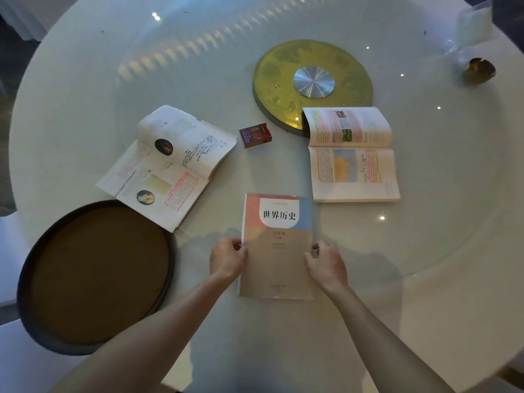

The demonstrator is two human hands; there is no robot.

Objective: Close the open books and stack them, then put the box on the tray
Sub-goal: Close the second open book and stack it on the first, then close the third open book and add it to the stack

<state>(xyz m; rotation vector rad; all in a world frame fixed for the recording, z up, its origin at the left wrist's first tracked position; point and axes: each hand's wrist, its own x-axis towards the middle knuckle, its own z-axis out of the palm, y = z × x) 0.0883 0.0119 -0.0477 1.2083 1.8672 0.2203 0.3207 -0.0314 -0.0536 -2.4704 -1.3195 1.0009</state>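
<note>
A closed book (279, 222) with a pink, blue and tan cover lies flat on the table in front of me. My left hand (228, 258) grips its left edge and my right hand (326, 262) grips its right edge. One open book (167, 163) lies to the left, tilted, with its corner touching the tray. A second open book (353, 154) lies to the right, its top page resting on the golden disc. Between them stands a small dark red box (255, 135). The round dark tray (96, 276) with a brown inside sits at the near left.
A golden disc (312, 80) with a silver hub sits in the middle of the round white table (425, 222). A small brass bowl (480, 70) and a clear plastic bag (470, 26) are at the far right. The table's edge curves near on both sides.
</note>
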